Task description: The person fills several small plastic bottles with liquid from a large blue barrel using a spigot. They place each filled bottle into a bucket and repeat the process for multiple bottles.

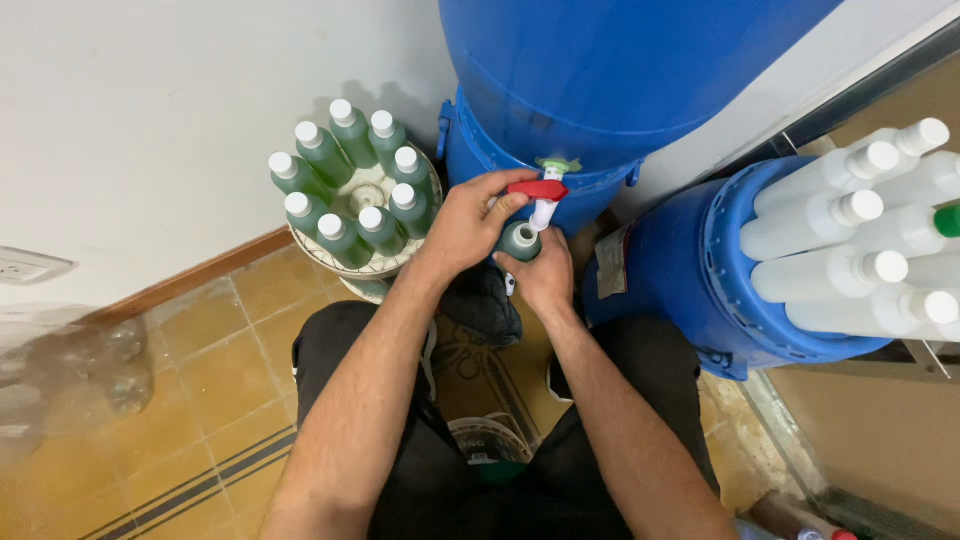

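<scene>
Down below me I see a floor (pixel 190 390) of worn yellow-brown tiles with a dark striped border, meeting a white wall (pixel 150 90) along a wooden skirting board (pixel 190 275); a white wall socket (pixel 30 266) sits low at the left edge. Against that wall stands a large blue drum (pixel 620 70) with a small tap (pixel 545 195) low on its front, white in the spout and red in the lever. My left hand (pixel 465 225) rests its fingers on the red lever, grip narrow around it. My right hand (pixel 545 275) holds a small bottle (pixel 520 240) just under the spout, grip closed around its body; the bottle is open at the top and looks green inside. To the left of the drum, a pale round basket (pixel 372 268) on the floor holds upright bottles of green liquid (pixel 345 180), all with white caps, packed close together. To the right, a blue bucket (pixel 690 270) lies tilted toward me, stuffed with white capped bottles (pixel 860 240); one green cap (pixel 948 220) shows among them. Some clear empty bottles (pixel 120 370) lie blurred on the floor at the left. I am crouched, black trousers (pixel 350 350) over both knees.
</scene>
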